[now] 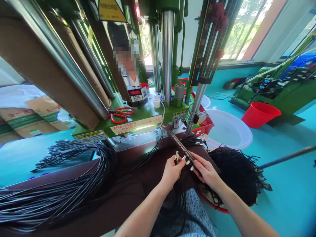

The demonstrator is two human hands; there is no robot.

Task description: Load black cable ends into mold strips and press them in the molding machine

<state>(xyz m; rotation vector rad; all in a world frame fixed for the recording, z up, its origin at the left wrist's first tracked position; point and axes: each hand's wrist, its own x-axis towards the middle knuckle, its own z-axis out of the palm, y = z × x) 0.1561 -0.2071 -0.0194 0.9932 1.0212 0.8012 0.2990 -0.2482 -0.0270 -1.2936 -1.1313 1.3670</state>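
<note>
metal jig bar [181,146] lies aslant on the dark brown counter [138,194], its far end at the base of the green press [148,117]. the right hand [206,171] holds the bar's near end, grip closed over it. the left hand [172,171] has its grip pinched shut on a small plug [176,157] just beside the bar. black cables [74,174] lie bundled on the counter to the left. red scissors [120,115] rest on the press.
</note>
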